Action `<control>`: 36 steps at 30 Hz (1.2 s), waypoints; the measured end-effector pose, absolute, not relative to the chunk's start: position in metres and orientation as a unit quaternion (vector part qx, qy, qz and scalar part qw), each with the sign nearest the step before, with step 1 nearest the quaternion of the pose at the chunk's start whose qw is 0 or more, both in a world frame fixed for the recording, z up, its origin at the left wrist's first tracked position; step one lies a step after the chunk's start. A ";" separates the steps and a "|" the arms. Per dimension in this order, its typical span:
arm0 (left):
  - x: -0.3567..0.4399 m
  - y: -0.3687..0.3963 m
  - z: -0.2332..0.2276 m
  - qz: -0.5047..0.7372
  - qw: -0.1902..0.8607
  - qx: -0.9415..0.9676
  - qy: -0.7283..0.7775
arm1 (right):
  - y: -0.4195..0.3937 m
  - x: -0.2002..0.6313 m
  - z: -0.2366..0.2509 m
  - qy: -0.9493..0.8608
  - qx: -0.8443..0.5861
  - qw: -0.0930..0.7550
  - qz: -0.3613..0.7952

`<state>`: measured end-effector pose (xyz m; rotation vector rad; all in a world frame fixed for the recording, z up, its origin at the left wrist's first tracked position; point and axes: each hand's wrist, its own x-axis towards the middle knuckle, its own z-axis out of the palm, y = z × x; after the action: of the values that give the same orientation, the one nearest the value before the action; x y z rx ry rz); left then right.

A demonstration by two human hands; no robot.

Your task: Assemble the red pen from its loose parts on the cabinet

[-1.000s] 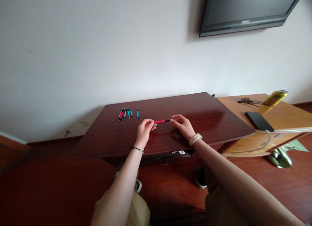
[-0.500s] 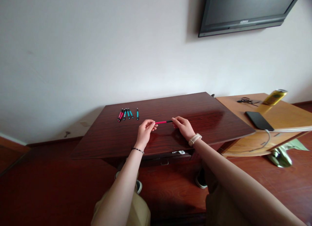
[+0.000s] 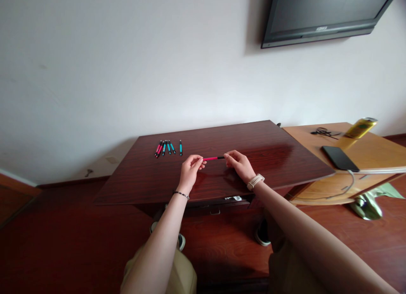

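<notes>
Above the middle of the dark table (image 3: 285, 158), toward its front edge, a pink pen (image 3: 212, 158) is pinched at each end by the left hand (image 3: 190, 169) and right hand (image 3: 240, 165); it is judged light, stiff, slippery, best gripped at the ends

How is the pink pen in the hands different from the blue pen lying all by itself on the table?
The pink pen is held up sideways, between the left hand and the right hand; the lone blue pen lies untouched on the dark table, pointing toward the wall. The pink pen is apart from the pen group; the blue one lies just right of it. Both are slim with black ends.
</notes>
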<state>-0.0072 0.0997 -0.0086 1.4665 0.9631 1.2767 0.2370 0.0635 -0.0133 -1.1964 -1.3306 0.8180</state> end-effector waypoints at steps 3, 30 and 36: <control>-0.007 0.100 -0.009 0.522 0.470 0.594 0.392 | 0.064 0.238 -0.014 -0.565 -0.475 0.568 0.363; -0.009 0.101 -0.011 0.523 0.469 0.592 0.394 | 0.065 0.237 -0.012 -0.573 -0.503 0.528 0.374; -0.010 0.102 -0.013 0.532 0.478 0.576 0.394 | 0.065 0.241 -0.016 -0.575 -0.462 0.556 0.384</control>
<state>-0.0097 0.1024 -0.0133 1.4069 0.9628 1.3001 0.2414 0.0654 -0.0159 -1.0900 -1.3582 0.9061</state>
